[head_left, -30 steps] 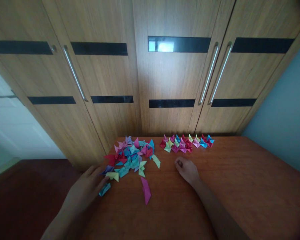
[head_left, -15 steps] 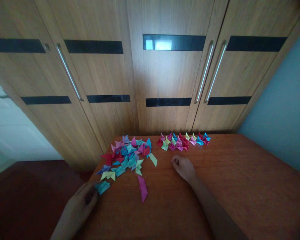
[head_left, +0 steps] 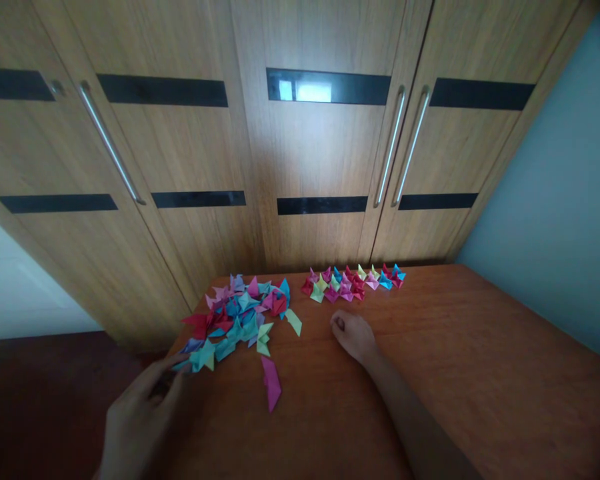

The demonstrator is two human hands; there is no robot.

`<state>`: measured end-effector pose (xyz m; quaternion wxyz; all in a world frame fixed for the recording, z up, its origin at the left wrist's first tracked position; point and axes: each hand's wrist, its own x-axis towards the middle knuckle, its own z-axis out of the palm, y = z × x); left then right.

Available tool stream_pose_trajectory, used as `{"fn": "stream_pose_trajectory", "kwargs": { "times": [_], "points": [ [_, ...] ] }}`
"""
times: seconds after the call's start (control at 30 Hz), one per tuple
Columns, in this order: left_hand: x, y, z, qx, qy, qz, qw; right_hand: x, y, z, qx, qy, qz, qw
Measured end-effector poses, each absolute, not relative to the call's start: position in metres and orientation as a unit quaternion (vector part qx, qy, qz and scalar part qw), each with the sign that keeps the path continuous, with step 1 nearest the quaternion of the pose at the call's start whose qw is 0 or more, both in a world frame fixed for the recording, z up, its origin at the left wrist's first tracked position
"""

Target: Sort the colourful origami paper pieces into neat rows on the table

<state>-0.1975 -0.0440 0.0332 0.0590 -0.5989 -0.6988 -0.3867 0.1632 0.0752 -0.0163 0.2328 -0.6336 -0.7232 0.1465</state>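
My left hand (head_left: 143,407) is at the table's left edge, thumb and fingers pinching a teal folded paper piece (head_left: 197,358). That piece lies against the near side of a heap of colourful folded papers (head_left: 243,313) and partly covers a yellow one. My right hand (head_left: 356,337) rests on the table in a loose fist, with nothing showing in it. A magenta folded paper strip (head_left: 271,383) lies between the hands. Close by are a pale green strip (head_left: 293,322) and a pale green pointed piece (head_left: 263,339).
Rows of small pointed paper shapes (head_left: 345,285) stand at the back of the brown table (head_left: 480,360). Behind it rises a wooden wardrobe (head_left: 310,153) with long metal handles. A blue wall (head_left: 540,220) is on the right.
My left hand has moved the teal paper piece up to the heap, over the yellow one. The right fist stays at rest. The whole view has shifted slightly.
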Motion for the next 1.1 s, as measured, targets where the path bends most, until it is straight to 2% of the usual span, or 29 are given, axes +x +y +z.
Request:
{"fn": "stream_pose_trajectory", "kwargs": {
  "times": [0.17, 0.3, 0.47, 0.6, 0.87, 0.97, 1.1],
  "points": [
    [-0.154, -0.012, 0.057, -0.681, -0.599, -0.419, 0.038, 0.164, 0.078, -0.020, -0.634, -0.710, 0.153, 0.267],
    [-0.110, 0.015, 0.064, -0.752, -0.505, -0.423, 0.025, 0.162, 0.080, -0.022, -0.564, -0.723, 0.206, 0.342],
    [-0.071, 0.036, 0.054, -0.816, -0.428, -0.390, -0.015, 0.156, 0.074, -0.016, -0.457, -0.718, 0.313, 0.421],
    [-0.061, 0.044, 0.037, -0.826, -0.432, -0.360, -0.041, 0.147, 0.066, -0.009, -0.422, -0.723, 0.327, 0.439],
    [-0.065, 0.042, 0.016, -0.830, -0.436, -0.343, -0.057, 0.134, 0.060, -0.007, -0.420, -0.750, 0.265, 0.436],
    [-0.071, 0.039, 0.018, -0.823, -0.444, -0.354, -0.025, 0.148, 0.067, -0.006, -0.456, -0.716, 0.220, 0.482],
    [-0.082, 0.039, 0.020, -0.812, -0.455, -0.365, -0.013, 0.183, 0.085, -0.009, -0.571, -0.607, 0.111, 0.541]
  ]
}}
